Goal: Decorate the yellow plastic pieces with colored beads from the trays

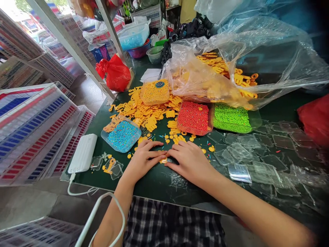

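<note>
Nearest, below the edge of a dark green table [154, 187], is a black-and-white checked cloth [174, 223], with a white cable [96, 209] looping over the left forearm. On the table, the left hand [142, 159] and right hand [189, 159] meet, palms down, their fingertips closed in narrowly from either side on a small yellow piece [163, 158] lying between them; how firmly each grips it cannot be told. Left of the hands lies a white power bank [82, 153], and on the right clear plastic squares [264, 171] are scattered. Just beyond the hands are loose yellow discs [167, 137]. A tub of blue beads [123, 135] sits to the left; red beads [193, 117] and green beads [231, 117] fill side-by-side tubs to the right. Behind the blue tub spreads a pile of yellow hand-shaped parts [144, 111], with a tub of yellow beads [155, 94] on it. Farther back are a knotted red bag [117, 73] and a large clear bag [205, 80] holding more yellow parts.
</note>
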Motion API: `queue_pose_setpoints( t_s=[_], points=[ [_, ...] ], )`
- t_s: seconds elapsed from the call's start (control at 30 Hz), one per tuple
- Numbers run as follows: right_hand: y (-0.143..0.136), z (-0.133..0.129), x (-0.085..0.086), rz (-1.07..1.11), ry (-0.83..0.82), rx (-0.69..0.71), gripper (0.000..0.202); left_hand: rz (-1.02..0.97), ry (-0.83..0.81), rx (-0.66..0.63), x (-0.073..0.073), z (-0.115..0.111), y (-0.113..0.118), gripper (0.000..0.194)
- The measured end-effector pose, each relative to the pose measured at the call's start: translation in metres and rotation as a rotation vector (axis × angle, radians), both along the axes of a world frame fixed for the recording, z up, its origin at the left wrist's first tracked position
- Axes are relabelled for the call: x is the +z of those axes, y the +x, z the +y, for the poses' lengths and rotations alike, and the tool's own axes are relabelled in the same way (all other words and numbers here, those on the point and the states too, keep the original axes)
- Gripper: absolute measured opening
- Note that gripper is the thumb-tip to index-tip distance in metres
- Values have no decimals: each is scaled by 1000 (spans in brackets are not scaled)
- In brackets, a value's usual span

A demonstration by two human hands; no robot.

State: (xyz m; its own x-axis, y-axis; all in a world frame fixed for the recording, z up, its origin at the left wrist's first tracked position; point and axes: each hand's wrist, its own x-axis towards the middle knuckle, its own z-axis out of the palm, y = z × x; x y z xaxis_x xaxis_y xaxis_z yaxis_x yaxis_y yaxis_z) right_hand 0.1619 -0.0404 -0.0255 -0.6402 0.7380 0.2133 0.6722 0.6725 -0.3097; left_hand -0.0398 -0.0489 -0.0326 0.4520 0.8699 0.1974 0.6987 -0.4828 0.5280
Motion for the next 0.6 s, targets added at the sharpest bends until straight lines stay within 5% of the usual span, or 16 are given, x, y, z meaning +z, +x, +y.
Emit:
queue_pose_setpoints(
  t_s=[0.6],
  points=[
    [-1, 0, 4, -59, -59, -50, 27, 97, 17, 124, 1, -5, -4, 26]
  ],
)
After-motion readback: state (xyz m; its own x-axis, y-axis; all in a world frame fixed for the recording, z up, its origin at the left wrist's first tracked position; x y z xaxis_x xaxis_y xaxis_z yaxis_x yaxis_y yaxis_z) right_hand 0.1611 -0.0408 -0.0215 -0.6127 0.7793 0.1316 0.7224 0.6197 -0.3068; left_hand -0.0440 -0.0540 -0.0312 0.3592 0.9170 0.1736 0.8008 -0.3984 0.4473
